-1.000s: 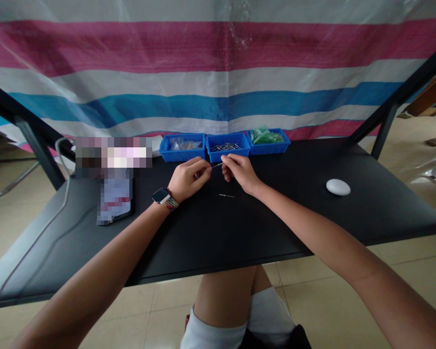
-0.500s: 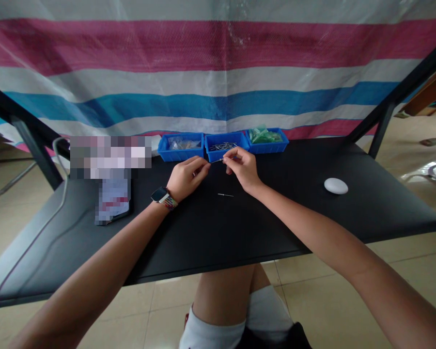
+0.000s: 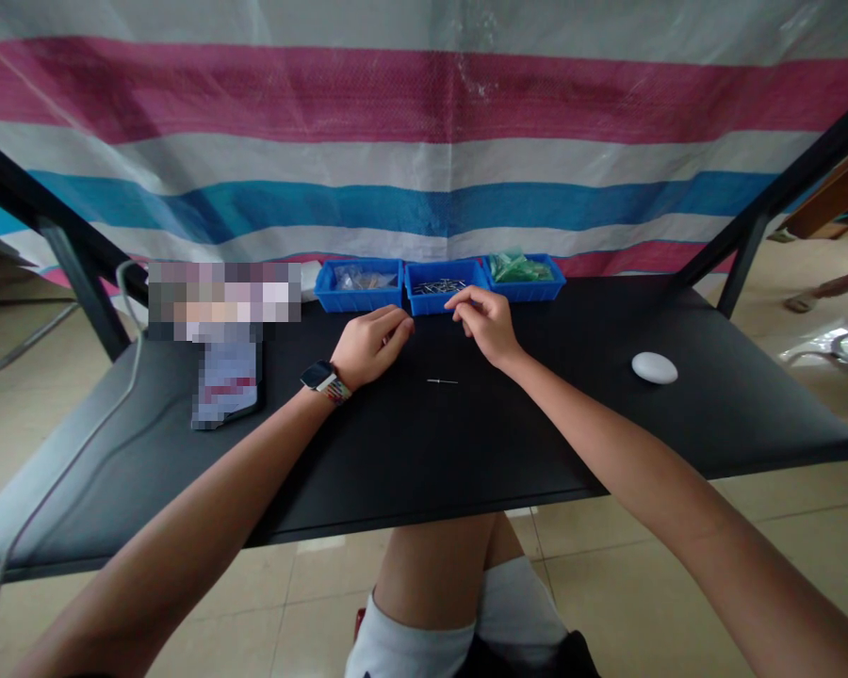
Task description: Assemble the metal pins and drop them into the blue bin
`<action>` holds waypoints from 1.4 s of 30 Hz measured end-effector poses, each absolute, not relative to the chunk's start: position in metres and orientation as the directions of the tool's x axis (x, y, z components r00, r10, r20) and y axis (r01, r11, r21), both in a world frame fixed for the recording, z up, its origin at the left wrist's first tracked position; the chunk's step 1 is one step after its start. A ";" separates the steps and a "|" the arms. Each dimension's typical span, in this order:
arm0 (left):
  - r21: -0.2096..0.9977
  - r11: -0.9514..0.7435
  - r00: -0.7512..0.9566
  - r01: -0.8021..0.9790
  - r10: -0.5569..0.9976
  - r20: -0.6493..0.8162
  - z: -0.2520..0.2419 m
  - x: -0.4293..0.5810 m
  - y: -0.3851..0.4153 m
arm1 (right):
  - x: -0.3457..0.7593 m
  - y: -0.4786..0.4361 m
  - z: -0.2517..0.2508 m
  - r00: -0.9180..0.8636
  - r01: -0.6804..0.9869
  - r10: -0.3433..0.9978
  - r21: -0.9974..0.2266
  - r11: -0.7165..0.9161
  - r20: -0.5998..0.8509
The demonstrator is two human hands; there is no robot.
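My left hand (image 3: 374, 347) rests on the black table, its fingers curled and pressed together. Whatever it may hold is hidden within the fingers. Just across from it, my right hand (image 3: 489, 325) hovers by the front of the middle blue bin (image 3: 431, 303), fingers loosely bent and a little apart, with nothing visible between them. That bin holds many thin metal pins that look like blind rivets (image 3: 442, 286). A single blind rivet (image 3: 442, 381) lies on the table below and between my hands.
The left blue bin (image 3: 359, 299) contains clear plastic bags; the right blue bin (image 3: 527, 291) contains green plastic. A white rounded object (image 3: 654, 368) lies at right. A phone-like blurred item (image 3: 227, 377) and a cable (image 3: 77, 452) are at left. Striped sheeting (image 3: 424, 207) hangs behind.
A thin rivet was between the fingertips of both hands; it no longer shows. My right hand has drawn away to the right, its fingers loosening, while my left hand has closed up.
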State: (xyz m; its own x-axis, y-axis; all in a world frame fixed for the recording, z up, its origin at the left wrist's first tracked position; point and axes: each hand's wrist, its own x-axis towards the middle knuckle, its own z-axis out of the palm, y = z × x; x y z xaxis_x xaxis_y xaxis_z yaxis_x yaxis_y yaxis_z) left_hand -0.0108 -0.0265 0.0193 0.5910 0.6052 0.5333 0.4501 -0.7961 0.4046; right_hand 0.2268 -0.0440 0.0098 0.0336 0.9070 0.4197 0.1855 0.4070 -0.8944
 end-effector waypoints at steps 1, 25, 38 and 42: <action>0.400 -0.798 0.589 0.450 0.602 0.539 0.020 -0.011 -0.027 | 0.226 -0.047 0.012 -0.098 0.212 0.906 -0.881 0.423 0.412; 0.393 -0.828 0.617 0.400 0.561 0.552 0.023 -0.014 -0.030 | 0.221 -0.041 0.006 -0.341 -0.028 0.921 -0.981 0.194 0.191; 0.477 -0.804 0.524 0.356 0.594 0.610 0.018 -0.008 -0.028 | 0.222 -0.037 -0.001 -0.200 -0.211 0.959 -0.965 0.159 0.202; 0.445 -0.813 0.506 0.377 0.583 0.636 0.017 -0.008 -0.027 | 0.221 -0.037 0.001 -0.176 -0.210 0.962 -0.963 0.169 0.207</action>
State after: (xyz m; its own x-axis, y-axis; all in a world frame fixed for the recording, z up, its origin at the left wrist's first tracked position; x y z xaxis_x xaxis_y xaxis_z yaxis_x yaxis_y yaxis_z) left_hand -0.0076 -0.0270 0.0172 0.5062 0.5827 0.6358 0.3767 -0.8126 0.4448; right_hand 0.2208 -0.0374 0.0012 -0.1761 0.9624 0.2068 -0.2098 0.1686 -0.9631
